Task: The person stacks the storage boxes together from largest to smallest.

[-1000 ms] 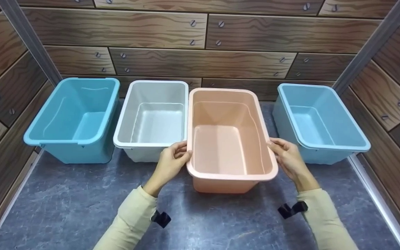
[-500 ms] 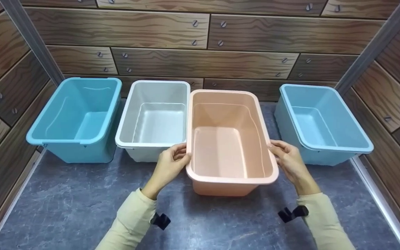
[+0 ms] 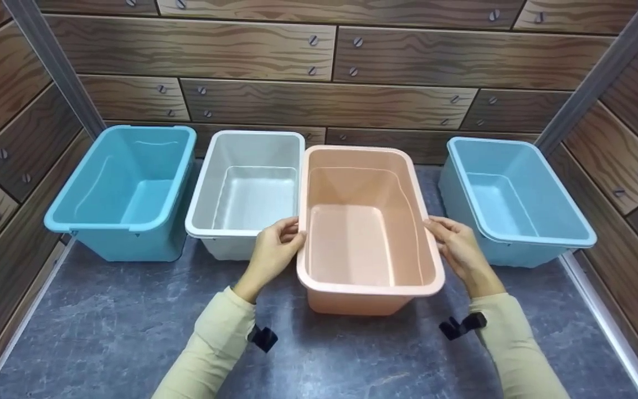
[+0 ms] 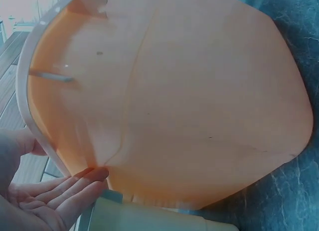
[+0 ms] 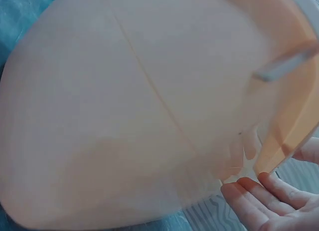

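A peach plastic bin (image 3: 346, 244) stands on the dark floor between my two hands, its inside bare. My left hand (image 3: 272, 252) pinches its left rim, the thumb on top and the fingers below. On the opposite side my right hand (image 3: 460, 252) pinches the right rim in the same way. In the left wrist view the fingers (image 4: 82, 193) lie under the lip, against the outer wall (image 4: 199, 101). Likewise, in the right wrist view the fingertips (image 5: 244, 183) reach beneath the lip of the bin (image 5: 124, 116).
Left of the peach bin, its rim close by, stands a grey-white bin (image 3: 255, 194). A teal bin (image 3: 147, 194) is farther left. A light blue bin (image 3: 504, 194) stands to the right, across a gap. Wood-patterned walls (image 3: 258, 50) enclose the dark marbled surface (image 3: 147, 310).
The peach bin has shifted slightly toward me, still held at both rims. My hands have slid a little farther up along its sides. The other bins keep their places.
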Demonstrator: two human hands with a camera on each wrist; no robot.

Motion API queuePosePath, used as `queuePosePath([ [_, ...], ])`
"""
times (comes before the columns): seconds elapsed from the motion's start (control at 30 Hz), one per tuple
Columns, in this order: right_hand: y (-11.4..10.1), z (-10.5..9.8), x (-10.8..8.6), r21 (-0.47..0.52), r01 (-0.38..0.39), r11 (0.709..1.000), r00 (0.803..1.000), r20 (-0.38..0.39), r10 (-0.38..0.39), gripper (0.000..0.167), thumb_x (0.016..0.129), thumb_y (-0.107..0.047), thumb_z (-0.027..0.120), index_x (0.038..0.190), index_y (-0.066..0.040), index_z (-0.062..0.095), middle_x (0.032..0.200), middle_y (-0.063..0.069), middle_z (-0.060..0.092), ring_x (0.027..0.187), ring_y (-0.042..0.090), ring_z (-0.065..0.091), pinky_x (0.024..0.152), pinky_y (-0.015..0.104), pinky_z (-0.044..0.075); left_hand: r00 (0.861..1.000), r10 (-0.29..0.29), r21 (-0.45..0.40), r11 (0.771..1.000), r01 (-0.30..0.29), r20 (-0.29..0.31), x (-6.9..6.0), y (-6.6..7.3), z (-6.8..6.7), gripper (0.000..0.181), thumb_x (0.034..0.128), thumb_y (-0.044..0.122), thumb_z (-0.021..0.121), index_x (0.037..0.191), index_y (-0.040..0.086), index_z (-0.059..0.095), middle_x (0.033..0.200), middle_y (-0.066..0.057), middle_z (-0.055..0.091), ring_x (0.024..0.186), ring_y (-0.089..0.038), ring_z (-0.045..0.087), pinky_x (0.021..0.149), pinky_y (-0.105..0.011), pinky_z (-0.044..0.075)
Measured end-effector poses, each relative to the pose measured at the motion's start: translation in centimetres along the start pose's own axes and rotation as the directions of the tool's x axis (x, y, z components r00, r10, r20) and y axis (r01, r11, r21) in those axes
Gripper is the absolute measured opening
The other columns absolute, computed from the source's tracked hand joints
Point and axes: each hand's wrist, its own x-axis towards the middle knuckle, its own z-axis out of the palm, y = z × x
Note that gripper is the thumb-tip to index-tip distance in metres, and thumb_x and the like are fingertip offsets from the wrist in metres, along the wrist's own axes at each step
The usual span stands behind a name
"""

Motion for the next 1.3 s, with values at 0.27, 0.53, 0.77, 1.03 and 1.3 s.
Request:
queuePosePath([
  [0.27,0.1,0.2,0.6,0.065,-0.008,0.998,1.000,0.030,0.006,0.019,0.098,-0.018,0.055,0.112,-0.005,0.057,0.080,-0.007,0.073,0.073,0.006,0.070,0.067,0.019,0.059,1.000,-0.008,0.003,1.000,0.008,-0.011,0.1,0.2,0.0,0.040,0.0875,0.007,0.060,0.121,-0.014,0.059,0.106,-0.030,0.070,0.099,-0.037,0.070,0.088,-0.036,0.059],
  [0.53,0.1,0.3,0.5,0.062,0.009,0.998,0.999,0.040,-0.012,0.016,0.098,-0.020,0.055,0.108,-0.008,0.059,0.080,-0.006,0.073,0.072,0.007,0.071,0.067,0.020,0.060,1.000,-0.016,-0.003,1.000,0.016,-0.018,0.2,0.4,0.0,0.037,0.0875,0.006,0.060,0.119,-0.014,0.060,0.104,-0.029,0.070,0.098,-0.036,0.070,0.088,-0.035,0.059],
  [0.77,0.3,0.4,0.0,0.061,0.001,0.998,0.999,0.043,-0.004,0.013,0.098,-0.018,0.054,0.104,-0.009,0.062,0.081,-0.005,0.073,0.075,0.007,0.070,0.069,0.020,0.060,1.000,-0.017,-0.022,1.000,0.017,-0.003,0.0,0.2,0.0,0.037,0.0871,0.003,0.059,0.118,-0.016,0.059,0.103,-0.031,0.069,0.097,-0.037,0.069,0.086,-0.032,0.060],
  [1.03,0.2,0.4,-0.6,0.066,-0.008,0.998,0.999,0.054,0.004,0.011,0.098,-0.017,0.055,0.098,-0.013,0.065,0.080,-0.005,0.073,0.074,0.006,0.070,0.067,0.019,0.059,1.000,-0.022,-0.034,0.999,0.022,0.004,-0.3,0.1,-0.3,0.035,0.0867,0.002,0.060,0.117,-0.016,0.060,0.103,-0.030,0.070,0.096,-0.035,0.069,0.085,-0.032,0.060],
  [1.3,0.2,0.5,-0.9,0.062,-0.005,0.998,0.998,0.064,0.001,0.012,0.098,-0.015,0.054,0.102,-0.010,0.064,0.080,-0.005,0.073,0.074,0.006,0.069,0.068,0.018,0.058,1.000,-0.009,-0.040,0.999,0.009,0.002,-0.6,-0.2,-0.4,0.035,0.0859,0.003,0.060,0.116,-0.015,0.061,0.102,-0.029,0.070,0.095,-0.033,0.070,0.082,-0.029,0.060],
])
